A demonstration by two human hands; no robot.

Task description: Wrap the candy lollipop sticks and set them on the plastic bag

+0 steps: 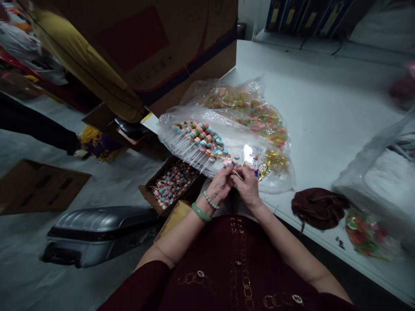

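Both hands meet over the near edge of a clear plastic sheet. My left hand [222, 181] and my right hand [248, 183] are closed, their fingers pinching a lollipop by its short white stick [238, 175]; its head is partly hidden and too small to make out well. Just beyond the fingers lies a heap of macaron-shaped lollipops [201, 137] in pink, blue, orange and green, sticks pointing toward the lower left. Printed clear wrappers [251, 157] lie beyond my right hand. Beside them is a bunch of gold twist ties [275, 162].
An open carton [173, 183] of wrapped lollipops stands below the table's left edge. Behind the heap is a bag of colourful sweets [246, 110]. A large cardboard box [181, 52] rises behind. A brown cloth bundle [319, 207] lies right, a grey suitcase [103, 231] left.
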